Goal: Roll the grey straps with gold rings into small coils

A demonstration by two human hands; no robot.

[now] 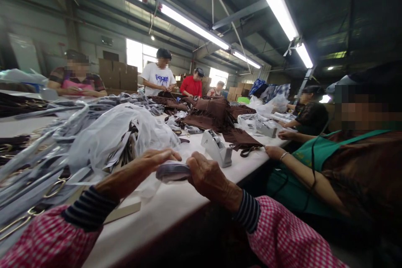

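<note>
A flat grey bundle in clear plastic [172, 172] is held just above the near edge of the white table. My right hand [209, 176] grips its right end, with fingers curled round it. My left hand [147, 165] lies over its left and top side, fingers stretched toward my right hand. A white tape dispenser [216, 148] stands on the table just beyond my right hand. To the left, a translucent white plastic bag [103, 134] holds several strips.
Plastic-wrapped straps with gold rings [55, 188] cover the left of the table [150, 222]. Brown fringed pieces [207, 115] are piled farther back. A person in a green apron [314, 150] works close at the right; several people stand or sit around the table.
</note>
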